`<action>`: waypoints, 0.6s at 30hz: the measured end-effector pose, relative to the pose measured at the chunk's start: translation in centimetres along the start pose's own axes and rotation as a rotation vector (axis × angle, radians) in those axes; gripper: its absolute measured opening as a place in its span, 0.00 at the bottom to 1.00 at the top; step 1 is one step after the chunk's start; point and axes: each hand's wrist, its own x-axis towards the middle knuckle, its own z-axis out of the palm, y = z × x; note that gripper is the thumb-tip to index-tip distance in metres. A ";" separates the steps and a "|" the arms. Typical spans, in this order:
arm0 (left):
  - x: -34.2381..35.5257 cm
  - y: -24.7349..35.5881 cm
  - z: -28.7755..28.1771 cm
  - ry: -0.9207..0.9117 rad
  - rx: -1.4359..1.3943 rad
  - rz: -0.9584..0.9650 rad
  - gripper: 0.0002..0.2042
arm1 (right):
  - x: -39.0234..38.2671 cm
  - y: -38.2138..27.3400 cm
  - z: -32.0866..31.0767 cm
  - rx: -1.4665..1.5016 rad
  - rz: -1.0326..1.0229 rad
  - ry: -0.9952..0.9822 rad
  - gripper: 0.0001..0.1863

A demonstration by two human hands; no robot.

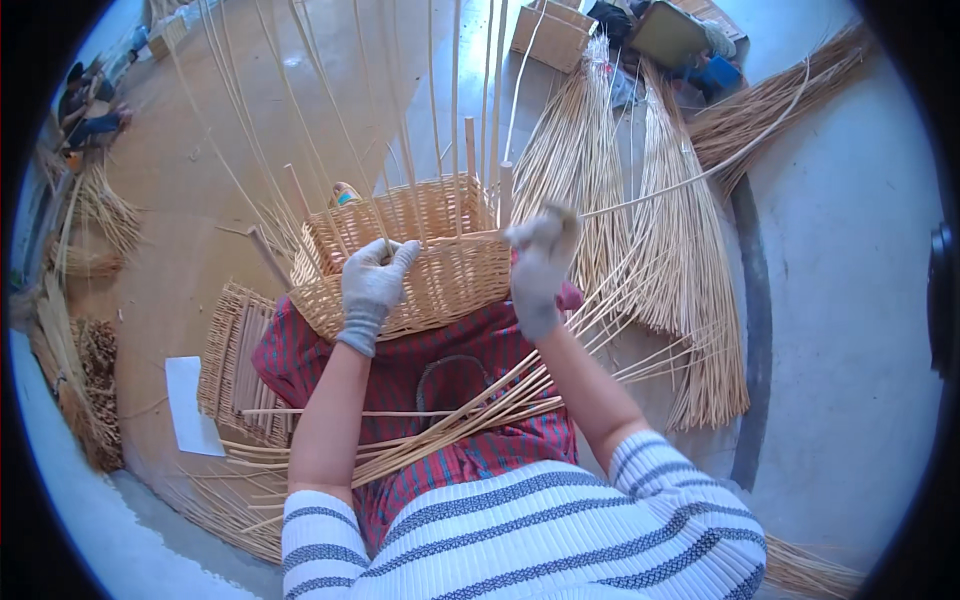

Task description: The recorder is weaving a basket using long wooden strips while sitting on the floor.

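While the basket [440, 285] sits on the lap [400, 368], left hand [374, 280] pinches its rim; right hand [541, 262] blurred, can't tell grip. Likely light, springy; best held by the woven wall, not the bendy rods [457, 120].

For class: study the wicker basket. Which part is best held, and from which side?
The wicker basket is probably best taken by its near wall, midway between the thick corner posts, from the wearer's side: the wall looks thin, and the open top leaves room for fingers inside, thumb outside.
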 end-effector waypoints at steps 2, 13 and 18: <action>0.7 -0.1 0.3 -0.093 -0.017 -0.084 0.14 | -1.4 0.6 -1.8 0.232 0.113 0.067 0.08; -0.3 1.9 2.1 0.255 -0.231 0.193 0.12 | 3.2 -3.0 -4.5 0.016 0.378 0.097 0.11; 1.2 3.5 6.8 -0.365 -0.245 -0.150 0.05 | 4.4 -3.4 -5.4 -0.002 0.470 0.055 0.11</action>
